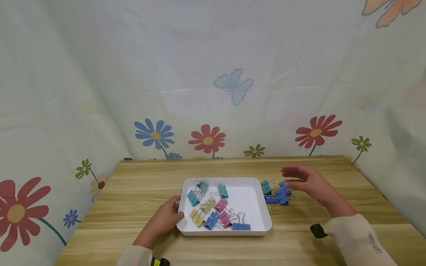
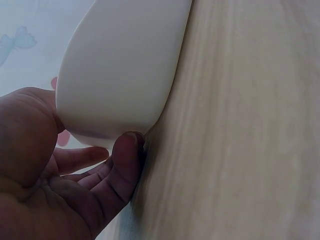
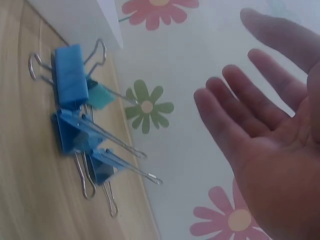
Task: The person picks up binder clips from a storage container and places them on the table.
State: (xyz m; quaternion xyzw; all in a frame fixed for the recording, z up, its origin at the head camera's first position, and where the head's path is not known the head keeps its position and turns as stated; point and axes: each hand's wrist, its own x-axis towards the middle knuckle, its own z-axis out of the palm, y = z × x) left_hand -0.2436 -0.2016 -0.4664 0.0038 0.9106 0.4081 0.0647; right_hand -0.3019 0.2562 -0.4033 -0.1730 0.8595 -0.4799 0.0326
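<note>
A white tray [image 1: 246, 199] lies on the table with several binder clips in it: teal clips [image 1: 223, 191] at the back, yellow clips [image 1: 197, 218], pink clips [image 1: 225, 219] and blue clips [image 1: 241, 226] nearer the front. My left hand [image 1: 165, 218] grips the tray's left end, thumb over the rim and fingers against the outer wall [image 2: 115, 75]. Just right of the tray, a small group of blue binder clips [image 1: 283, 194] lies with a teal clip [image 1: 266, 187]. Above and beside this group, my right hand [image 3: 275, 135] hovers with extended fingers, holding nothing.
The wooden table [image 1: 146, 184] runs back to a hanging cloth [image 1: 186, 92] printed with flowers and butterflies. Part of the tray's white wall [image 3: 82, 22] appears beside the loose clips in the right wrist view.
</note>
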